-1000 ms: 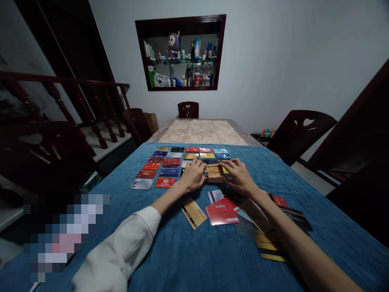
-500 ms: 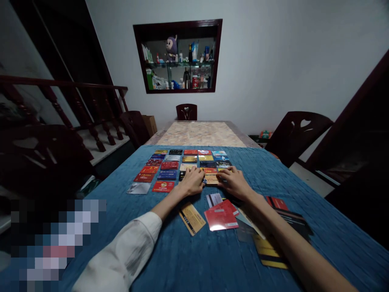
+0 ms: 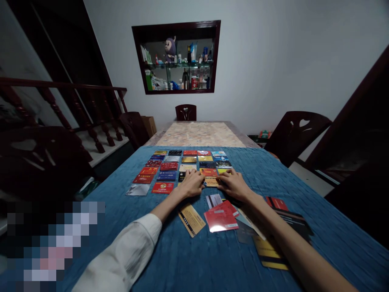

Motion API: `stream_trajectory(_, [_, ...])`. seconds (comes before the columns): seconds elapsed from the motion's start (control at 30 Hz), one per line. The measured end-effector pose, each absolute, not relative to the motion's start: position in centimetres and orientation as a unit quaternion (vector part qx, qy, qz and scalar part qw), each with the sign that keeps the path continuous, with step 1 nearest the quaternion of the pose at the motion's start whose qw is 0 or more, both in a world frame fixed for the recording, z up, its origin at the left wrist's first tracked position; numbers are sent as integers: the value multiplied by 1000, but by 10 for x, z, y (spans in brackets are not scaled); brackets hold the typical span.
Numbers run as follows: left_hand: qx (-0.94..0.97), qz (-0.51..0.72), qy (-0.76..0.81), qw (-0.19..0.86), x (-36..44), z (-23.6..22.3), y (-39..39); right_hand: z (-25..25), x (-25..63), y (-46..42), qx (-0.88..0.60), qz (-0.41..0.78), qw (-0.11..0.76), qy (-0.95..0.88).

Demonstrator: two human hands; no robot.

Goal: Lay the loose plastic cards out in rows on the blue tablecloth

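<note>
A gold VIP card (image 3: 211, 182) lies on the blue cloth in the nearest row of laid-out cards. My left hand (image 3: 193, 183) has its curled fingers at the card's left end. At its right end are the bent fingers of my right hand (image 3: 233, 183). Just beyond it is an orange-red card (image 3: 208, 172), and a yellow card (image 3: 224, 171) shows partly behind my right fingers. A black card (image 3: 181, 177) is partly covered by my left hand. Farther left lie a blue card (image 3: 166, 175) and a red card (image 3: 163, 187).
Nearer me are a loose gold card (image 3: 191, 220), overlapping red cards (image 3: 221, 217) and a black-striped gold card (image 3: 270, 253), partly under my right forearm. A silver card (image 3: 137, 190) ends the left column. Dark wooden chairs (image 3: 299, 134) surround the table.
Both hands have lowered the gold VIP card from a raised, tilted position to the cloth, uncovering the orange-red card behind it. The view has shifted slightly.
</note>
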State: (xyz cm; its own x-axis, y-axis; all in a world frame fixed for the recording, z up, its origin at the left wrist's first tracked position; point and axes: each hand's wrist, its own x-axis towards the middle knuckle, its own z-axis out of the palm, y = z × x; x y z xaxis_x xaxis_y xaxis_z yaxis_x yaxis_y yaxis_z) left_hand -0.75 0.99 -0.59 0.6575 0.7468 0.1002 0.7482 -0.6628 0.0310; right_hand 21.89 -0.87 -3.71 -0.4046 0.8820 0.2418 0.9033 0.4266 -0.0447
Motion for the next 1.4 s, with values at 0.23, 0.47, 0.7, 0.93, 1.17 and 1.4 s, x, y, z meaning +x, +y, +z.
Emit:
stream_trajectory(0.23, [-914,-45,-403,24,-8,-7,10,-36,219,-9,-541,-38,109,-833])
stream_trajectory(0.47, [-913,-54,-404,25,-10,-8,10,-35,215,-13,-547,-60,120,-826])
stream_trajectory(0.7, [-917,-59,-395,23,-11,-9,11,-33,212,-14,-553,-62,112,-823])
stream_trajectory(0.93, [-922,-53,-383,34,-10,-8,10,-33,210,-15,-558,-63,109,-820])
stream_trajectory(1.17, [-927,-54,-370,33,-10,-6,8,-29,209,-19,-553,-57,111,-824])
stream_trajectory(1.4, [-928,-57,-367,30,-12,-5,6,-25,208,-22,-550,-56,113,-826])
